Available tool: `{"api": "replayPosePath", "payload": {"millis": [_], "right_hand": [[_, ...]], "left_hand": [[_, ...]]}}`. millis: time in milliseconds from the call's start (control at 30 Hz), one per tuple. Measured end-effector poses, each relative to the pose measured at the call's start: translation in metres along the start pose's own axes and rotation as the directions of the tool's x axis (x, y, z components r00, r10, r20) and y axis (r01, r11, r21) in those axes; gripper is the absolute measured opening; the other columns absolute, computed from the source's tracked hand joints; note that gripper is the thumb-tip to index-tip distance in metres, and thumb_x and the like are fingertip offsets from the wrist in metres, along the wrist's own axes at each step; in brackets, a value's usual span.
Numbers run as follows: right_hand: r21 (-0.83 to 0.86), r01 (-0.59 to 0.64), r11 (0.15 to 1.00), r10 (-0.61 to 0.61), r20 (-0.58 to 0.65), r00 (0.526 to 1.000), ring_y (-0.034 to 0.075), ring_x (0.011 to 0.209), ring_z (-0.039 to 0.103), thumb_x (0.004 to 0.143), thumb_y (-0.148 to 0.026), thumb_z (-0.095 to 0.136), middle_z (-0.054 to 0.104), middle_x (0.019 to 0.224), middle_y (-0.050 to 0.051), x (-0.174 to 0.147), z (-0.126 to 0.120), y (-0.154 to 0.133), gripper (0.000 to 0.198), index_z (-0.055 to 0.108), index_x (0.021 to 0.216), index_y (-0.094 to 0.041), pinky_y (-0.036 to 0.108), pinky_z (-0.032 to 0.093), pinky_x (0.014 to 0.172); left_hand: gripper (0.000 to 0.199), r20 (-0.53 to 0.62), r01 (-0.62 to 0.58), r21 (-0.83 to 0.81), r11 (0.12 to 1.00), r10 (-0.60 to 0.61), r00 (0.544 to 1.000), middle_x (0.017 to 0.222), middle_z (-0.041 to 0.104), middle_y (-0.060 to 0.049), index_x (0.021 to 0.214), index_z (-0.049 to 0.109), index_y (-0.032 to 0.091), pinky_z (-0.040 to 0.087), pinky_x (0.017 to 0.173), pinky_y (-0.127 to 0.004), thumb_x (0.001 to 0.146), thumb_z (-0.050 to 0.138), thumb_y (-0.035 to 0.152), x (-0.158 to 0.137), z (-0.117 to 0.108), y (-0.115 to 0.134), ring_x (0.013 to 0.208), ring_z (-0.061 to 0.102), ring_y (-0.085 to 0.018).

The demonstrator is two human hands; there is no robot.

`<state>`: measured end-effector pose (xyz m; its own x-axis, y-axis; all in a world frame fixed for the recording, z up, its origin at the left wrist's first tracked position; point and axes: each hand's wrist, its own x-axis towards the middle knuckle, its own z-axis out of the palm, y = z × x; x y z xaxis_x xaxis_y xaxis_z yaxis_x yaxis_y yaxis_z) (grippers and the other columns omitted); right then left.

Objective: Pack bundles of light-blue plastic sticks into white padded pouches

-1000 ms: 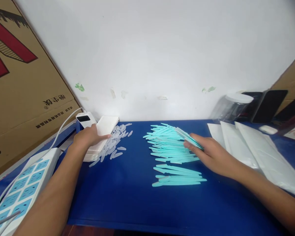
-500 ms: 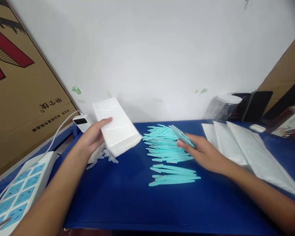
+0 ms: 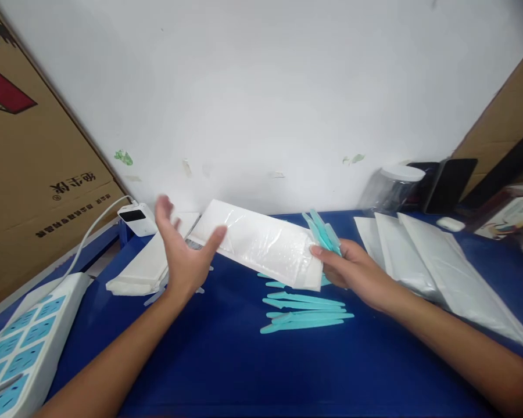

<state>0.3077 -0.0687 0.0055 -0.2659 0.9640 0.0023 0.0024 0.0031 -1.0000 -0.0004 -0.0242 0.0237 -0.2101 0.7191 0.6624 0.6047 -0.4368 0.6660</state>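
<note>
My right hand (image 3: 357, 268) pinches one end of a white padded envelope (image 3: 261, 241) under its thumb. The same hand also holds several teal eyebrow razors (image 3: 323, 231), which stick up beyond the fingers. My left hand (image 3: 183, 255) is open beside the envelope's other end, thumb and fingers spread; whether the thumb touches the envelope I cannot tell. Below the envelope, more teal razors (image 3: 307, 318) lie in a loose row on the blue table (image 3: 244, 371). The envelope hides most of the razor pile behind it.
Flat white envelopes (image 3: 139, 264) lie by my left wrist, with pale translucent pieces partly under them. Filled white envelopes (image 3: 444, 273) rest at right. A clear jar (image 3: 392, 188) and a dark phone (image 3: 451, 184) stand behind. A power strip (image 3: 30, 342) sits at left.
The envelope has gone from my left hand to my right and swung to the right, over the razor pile. My left hand has opened. The right hand still holds its razors.
</note>
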Motion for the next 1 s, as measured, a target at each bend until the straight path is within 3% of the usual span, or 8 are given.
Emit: {"api": "replayPosePath", "payload": {"millis": [33, 100, 200, 267, 467, 600, 800, 1000], "right_hand": [[-0.001, -0.007, 1.000, 0.008, 0.028, 1.000, 0.007, 0.049, 0.018, 0.094, -0.064, 0.071, 0.023, 0.059, -0.011, 0.000, -0.001, -0.001, 0.056, 0.038, 0.072, -0.025, 0.024, 0.014, 0.045], [-0.026, -0.023, 0.999, 0.026, 0.105, 0.994, 0.007, 0.050, 0.019, 0.095, -0.062, 0.070, 0.023, 0.059, -0.011, -0.001, -0.003, -0.003, 0.054, 0.039, 0.072, -0.024, 0.024, 0.015, 0.046], [-0.066, -0.049, 0.997, 0.062, 0.202, 0.977, 0.008, 0.051, 0.019, 0.096, -0.062, 0.069, 0.026, 0.060, -0.011, -0.003, -0.002, -0.004, 0.051, 0.044, 0.075, -0.023, 0.025, 0.015, 0.048], [-0.111, -0.049, 0.993, 0.074, 0.226, 0.971, 0.008, 0.051, 0.021, 0.095, -0.064, 0.069, 0.028, 0.060, -0.010, -0.004, 0.000, -0.005, 0.050, 0.046, 0.078, -0.023, 0.025, 0.017, 0.048], [-0.587, 0.162, 0.793, -0.094, 0.146, 0.985, 0.020, 0.075, 0.058, 0.105, -0.061, 0.052, 0.064, 0.086, 0.002, -0.007, -0.005, -0.009, 0.041, 0.064, 0.107, -0.022, 0.032, 0.046, 0.070], [-0.770, 0.164, 0.616, -0.109, 0.123, 0.986, 0.026, 0.084, 0.066, 0.107, -0.061, 0.046, 0.071, 0.097, 0.005, -0.009, -0.017, -0.010, 0.045, 0.051, 0.136, -0.026, 0.035, 0.049, 0.073], [-0.832, 0.215, 0.512, -0.072, 0.208, 0.976, 0.028, 0.080, 0.067, 0.105, -0.064, 0.047, 0.074, 0.098, 0.010, -0.011, -0.029, -0.019, 0.045, 0.058, 0.122, -0.024, 0.036, 0.047, 0.067], [-0.936, 0.264, 0.235, -0.188, 0.222, 0.957, 0.022, 0.058, 0.053, 0.111, -0.055, 0.033, 0.066, 0.076, 0.007, -0.005, -0.023, -0.030, 0.052, 0.058, 0.079, -0.023, 0.035, 0.031, 0.058]], "left_hand": [[0.125, 0.084, -0.196, 0.090, 0.977, 0.188, 0.979, 0.178, 0.019, -0.018, 0.167, 0.016, 0.030, 0.032, 0.126, -0.065, 0.072, 0.085, 0.072, 0.005, -0.006, 0.000, 0.163, 0.020, -0.045], [0.143, 0.413, -0.506, 0.084, 0.858, 0.432, 0.802, 0.177, 0.024, -0.017, 0.168, 0.019, 0.030, 0.021, 0.129, -0.069, 0.054, 0.094, 0.074, 0.008, -0.013, 0.005, 0.162, 0.015, -0.050], [0.138, 0.717, -0.593, -0.060, 0.803, 0.448, 0.534, 0.172, 0.034, -0.017, 0.170, 0.017, 0.028, 0.020, 0.130, -0.066, 0.062, 0.091, 0.072, -0.005, -0.008, 0.017, 0.159, 0.028, -0.047], [0.133, 0.780, -0.557, -0.100, 0.824, 0.413, 0.470, 0.167, 0.042, -0.018, 0.171, 0.012, 0.027, 0.027, 0.127, -0.065, 0.068, 0.089, 0.064, -0.018, -0.001, 0.022, 0.153, 0.038, -0.045], [0.114, 0.790, -0.491, -0.005, 0.871, 0.305, 0.533, 0.150, 0.053, -0.017, 0.164, 0.027, 0.027, 0.047, 0.112, -0.060, 0.068, 0.087, 0.038, -0.031, 0.007, 0.016, 0.135, 0.054, -0.043], [0.096, 0.752, -0.493, 0.039, 0.869, 0.299, 0.587, 0.141, 0.059, -0.014, 0.156, 0.038, 0.026, 0.049, 0.108, -0.055, 0.071, 0.082, 0.032, -0.023, 0.006, 0.010, 0.127, 0.058, -0.038], [0.089, 0.736, -0.488, 0.029, 0.872, 0.312, 0.601, 0.139, 0.061, -0.013, 0.153, 0.043, 0.024, 0.048, 0.110, -0.054, 0.072, 0.081, 0.031, -0.021, 0.009, 0.008, 0.128, 0.058, -0.037], [0.087, 0.718, -0.490, -0.018, 0.872, 0.352, 0.600, 0.143, 0.061, -0.013, 0.152, 0.043, 0.024, 0.046, 0.112, -0.055, 0.074, 0.080, 0.030, -0.025, 0.014, 0.006, 0.129, 0.058, -0.037]]}}
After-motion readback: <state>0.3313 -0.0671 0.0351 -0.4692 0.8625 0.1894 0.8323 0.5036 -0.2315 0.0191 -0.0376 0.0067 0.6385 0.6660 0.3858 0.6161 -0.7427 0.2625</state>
